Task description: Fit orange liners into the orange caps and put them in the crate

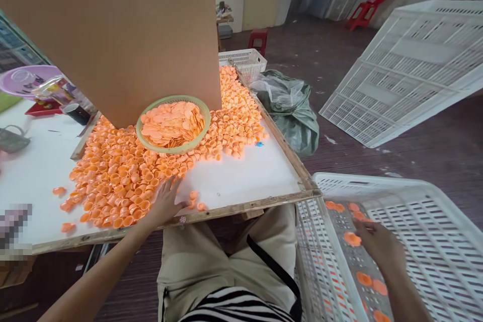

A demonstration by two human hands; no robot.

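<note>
My left hand [166, 201] lies at the near edge of a heap of small orange plastic caps [121, 186], fingers spread and touching the tabletop and the nearest caps. A few loose caps [193, 196] sit just right of its fingers. Over on the right, my right hand [381, 249] reaches down into a white plastic crate [430, 211]. Its fingers are curled together beside flat orange pieces [352, 239] at the crate's left side; what is between them is hidden. A green-rimmed basket [207, 128] full of flat orange discs [171, 123] stands on the heap.
A tall cardboard sheet [124, 35] rises behind the basket. Wooden strips [241, 211] edge the white table [245, 181]. Beyond its right edge are a green sack [298, 126] and stacked white crates [400, 80]. A purple basin [22, 80] and a dark cup [76, 113] stand left.
</note>
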